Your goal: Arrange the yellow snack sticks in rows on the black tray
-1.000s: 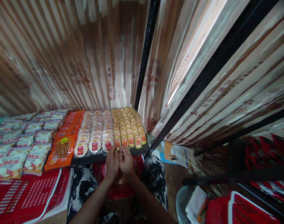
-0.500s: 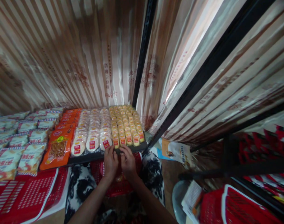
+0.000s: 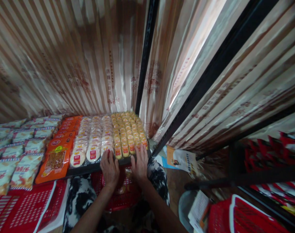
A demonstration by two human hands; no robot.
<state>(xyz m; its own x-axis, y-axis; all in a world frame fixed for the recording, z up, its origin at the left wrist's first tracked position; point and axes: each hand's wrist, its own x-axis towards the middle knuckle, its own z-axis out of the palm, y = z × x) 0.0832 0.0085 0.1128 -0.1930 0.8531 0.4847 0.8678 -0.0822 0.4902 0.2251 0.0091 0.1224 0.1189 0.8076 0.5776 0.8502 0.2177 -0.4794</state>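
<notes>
My left hand [image 3: 110, 168] lies flat with fingers stretched on the front edge of a dark shelf [image 3: 94, 167], touching a row of round white wrapped cakes [image 3: 92, 142]. My right hand [image 3: 140, 163] lies flat with fingers apart against the front of the rows of small yellow wrapped pastries [image 3: 126, 132]. Neither hand holds anything. Below and between my hands, a red basket [image 3: 118, 194] rests on my lap, with a few packets inside it.
Orange snack packs [image 3: 57, 155] and white snack bags [image 3: 14, 155] fill the shelf to the left. A red basket [image 3: 23, 207] lies at lower left and another [image 3: 237, 216] at lower right. Black shelf posts [image 3: 143, 58] and striped plastic sheeting stand behind.
My hands were together at the shelf's front edge over a yellow pastry. They have moved apart and now lie flat against the front of the rows.
</notes>
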